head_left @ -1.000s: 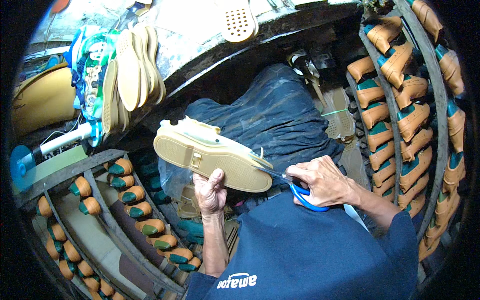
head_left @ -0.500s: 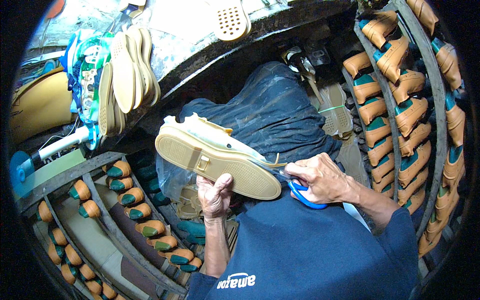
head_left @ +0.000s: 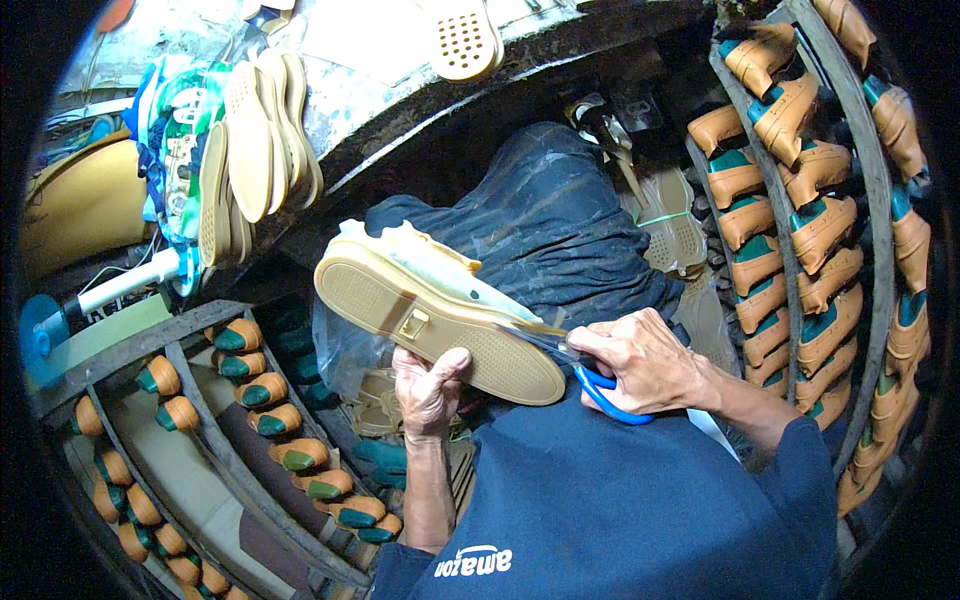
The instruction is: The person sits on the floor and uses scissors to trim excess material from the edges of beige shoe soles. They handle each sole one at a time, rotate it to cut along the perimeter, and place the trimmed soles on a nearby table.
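My left hand [head_left: 428,388] grips a tan shoe [head_left: 480,355] from below, thumb across the textured sole, which faces up toward me. A small square buckle-like recess sits mid-sole. Along the far side runs a pale shoe upper [head_left: 420,262] with a ragged, uneven edge and a dark spot. Blue-handled scissors [head_left: 612,397] are in my right hand [head_left: 640,365], fingers closed round the handles. Their blades lie against the shoe's edge near the toe end, beside a thin tan strip [head_left: 540,328]. The exact blade tips are hard to make out.
Several loose tan soles [head_left: 262,145] hang at the bench edge, upper left. Wooden racks of orange-tan shoes on green lasts stand at the right [head_left: 815,260] and lower left [head_left: 275,410]. Dark cloth [head_left: 530,220] covers my lap, and strapped soles [head_left: 672,225] lie beyond it.
The scissors' blades have shifted onto the shoe edge, and the strip that stuck up there now lies lower. The shoe has moved slightly down and right in my left hand.
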### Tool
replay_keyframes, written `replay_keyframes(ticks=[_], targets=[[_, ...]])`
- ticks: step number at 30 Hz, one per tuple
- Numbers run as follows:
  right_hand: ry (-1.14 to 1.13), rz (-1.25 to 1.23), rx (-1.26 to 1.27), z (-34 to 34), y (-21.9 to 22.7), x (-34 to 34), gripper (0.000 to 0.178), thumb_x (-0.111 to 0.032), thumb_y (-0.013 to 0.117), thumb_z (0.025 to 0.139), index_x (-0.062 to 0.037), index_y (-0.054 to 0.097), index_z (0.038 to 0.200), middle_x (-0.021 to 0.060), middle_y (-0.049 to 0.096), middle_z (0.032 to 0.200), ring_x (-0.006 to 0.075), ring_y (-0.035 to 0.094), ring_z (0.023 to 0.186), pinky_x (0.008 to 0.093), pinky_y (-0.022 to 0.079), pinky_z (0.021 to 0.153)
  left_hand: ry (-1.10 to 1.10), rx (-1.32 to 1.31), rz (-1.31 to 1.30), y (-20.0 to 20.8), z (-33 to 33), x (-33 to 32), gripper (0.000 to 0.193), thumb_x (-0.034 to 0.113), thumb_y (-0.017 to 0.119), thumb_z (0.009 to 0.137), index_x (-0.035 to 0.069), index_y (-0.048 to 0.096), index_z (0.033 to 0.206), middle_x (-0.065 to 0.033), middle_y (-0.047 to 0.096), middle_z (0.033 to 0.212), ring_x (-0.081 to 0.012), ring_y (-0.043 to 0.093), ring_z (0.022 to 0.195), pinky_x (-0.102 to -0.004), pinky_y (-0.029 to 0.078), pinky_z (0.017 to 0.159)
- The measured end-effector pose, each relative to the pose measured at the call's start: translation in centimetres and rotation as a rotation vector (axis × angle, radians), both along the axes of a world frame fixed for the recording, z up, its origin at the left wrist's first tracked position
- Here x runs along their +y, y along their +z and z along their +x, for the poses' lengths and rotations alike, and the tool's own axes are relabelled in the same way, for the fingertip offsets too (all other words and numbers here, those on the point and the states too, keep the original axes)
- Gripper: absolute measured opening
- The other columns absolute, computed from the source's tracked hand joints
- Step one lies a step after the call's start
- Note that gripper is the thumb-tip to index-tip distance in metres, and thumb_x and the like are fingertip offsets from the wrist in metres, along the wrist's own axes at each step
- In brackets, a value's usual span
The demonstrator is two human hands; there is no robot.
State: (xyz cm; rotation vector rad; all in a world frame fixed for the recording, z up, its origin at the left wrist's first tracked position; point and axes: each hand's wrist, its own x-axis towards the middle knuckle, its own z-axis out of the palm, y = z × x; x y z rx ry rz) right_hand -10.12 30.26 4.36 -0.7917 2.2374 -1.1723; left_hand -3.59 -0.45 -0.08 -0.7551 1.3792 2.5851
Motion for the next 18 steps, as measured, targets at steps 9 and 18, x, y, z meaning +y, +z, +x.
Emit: replay_keyframes(ticks=[9, 18], targets=[[0.076, -0.043, -0.041, -0.6, -0.7, 1.0, 0.023, -0.019, 0.078, 0.088, -0.0077, 0.069, 0.105, 0.0148, 0.071, 0.079, 0.0416, 0.072, 0.072, 0.0521, 0.054, 0.062, -0.143, 0.002, -0.075, 0.4, 0.0, -0.4, 0.058, -0.01, 0.079, 0.085, 0.0, 0.063, 0.14, -0.0148, 0.076, 0.129, -0.0273, 0.076, 0.117, -0.0385, 0.063, 0.101], [0.129, -0.04, -0.022, -2.1, -0.9, 1.8, 0.027, -0.018, 0.081, 0.084, -0.0068, 0.069, 0.106, 0.0133, 0.069, 0.077, 0.0388, 0.07, 0.069, 0.0502, 0.053, 0.061, -0.004, -0.012, -0.09, 1.0, -1.4, -0.3, 0.047, -0.007, 0.08, 0.089, -0.003, 0.066, 0.134, -0.0135, 0.078, 0.122, -0.0233, 0.078, 0.111, -0.0331, 0.066, 0.096]])
